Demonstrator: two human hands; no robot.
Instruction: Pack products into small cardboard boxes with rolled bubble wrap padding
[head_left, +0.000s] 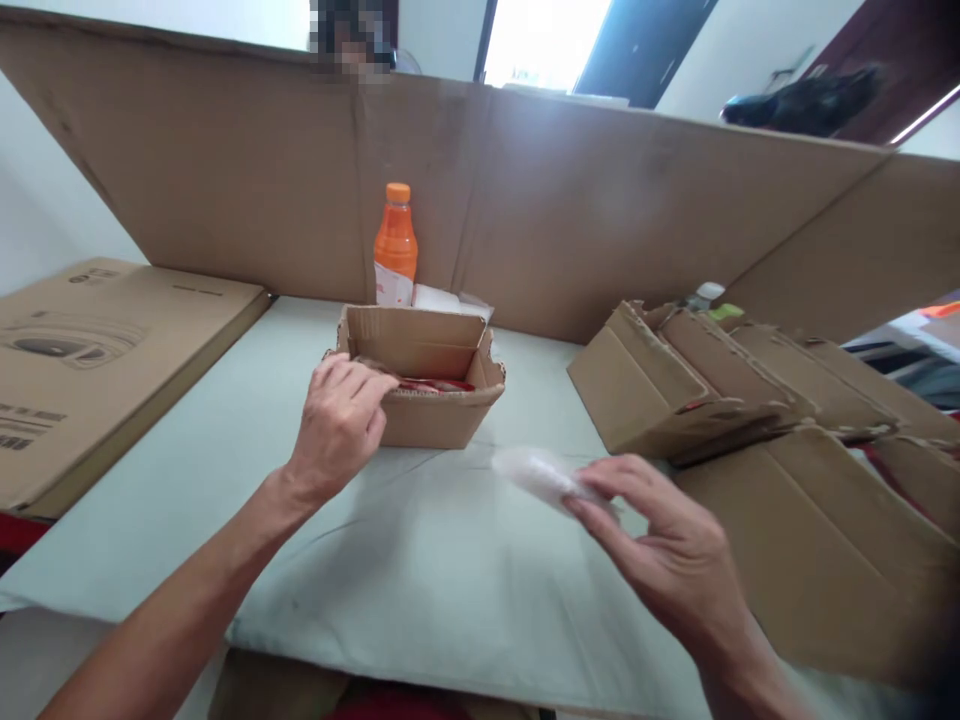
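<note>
A small open cardboard box (pixel 427 420) stands in the middle of the table, with red packaging (pixel 442 385) showing inside. My left hand (pixel 341 410) is at its near left corner, the fingers closed over the rim; the fingertips are partly hidden. To the right of this box, above the tabletop, my right hand (pixel 660 530) pinches a whitish, translucent wrapped item (pixel 536 473) between thumb and fingers. Motion blurs it, so its exact kind is unclear.
An orange bottle (pixel 396 250) and a white packet (pixel 442 299) stand behind the box. Several open cardboard boxes (pixel 817 530) crowd the right side. A large flat carton (pixel 135 350) lies at left. A tall cardboard panel (pixel 600 210) closes off the back; a person is beyond it.
</note>
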